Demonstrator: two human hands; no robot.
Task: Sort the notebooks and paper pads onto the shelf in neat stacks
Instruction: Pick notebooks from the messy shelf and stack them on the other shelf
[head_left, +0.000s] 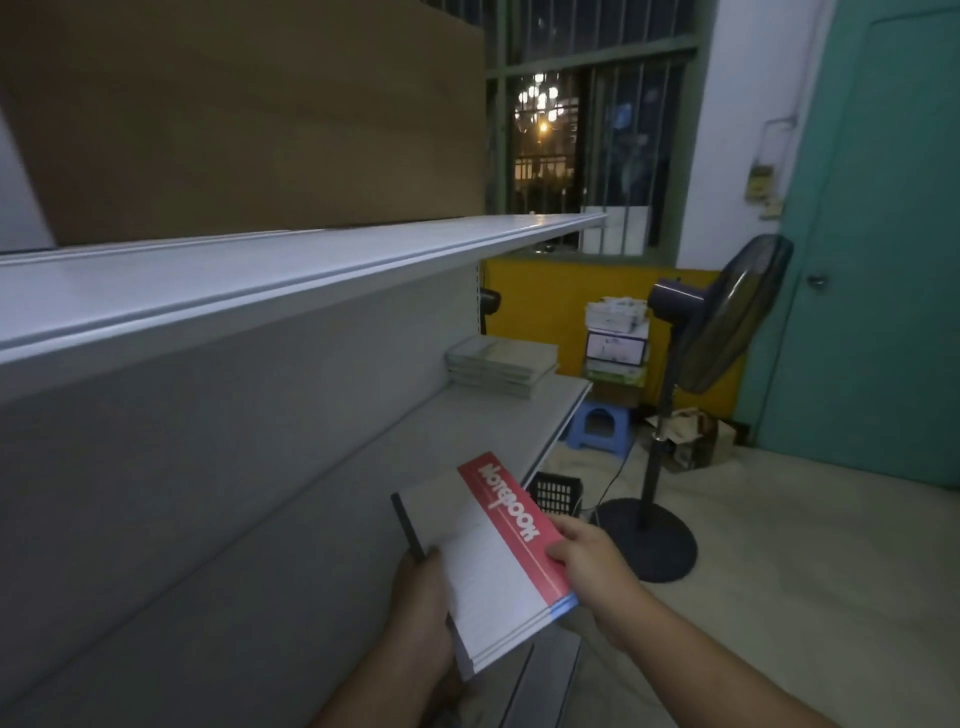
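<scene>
left hand (422, 610): grips stack of white, red-banded paper notebooks (491, 574) over grey metal shelf (493, 421);
right hand (587, 555): pinches its red edge

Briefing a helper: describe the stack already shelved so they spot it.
Follow the lower white shelf toward the barred window. At its far end lies a low stack of pale greenish pads, the only stack resting there; the red notebooks are hand-held.

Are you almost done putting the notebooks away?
Not far yet. Done: one stack of pale notebooks sits at the far end of the lower shelf. In hand: the left hand and right hand hold a red-banded notebook pile. Left: that pile is not yet on the shelf.
</scene>
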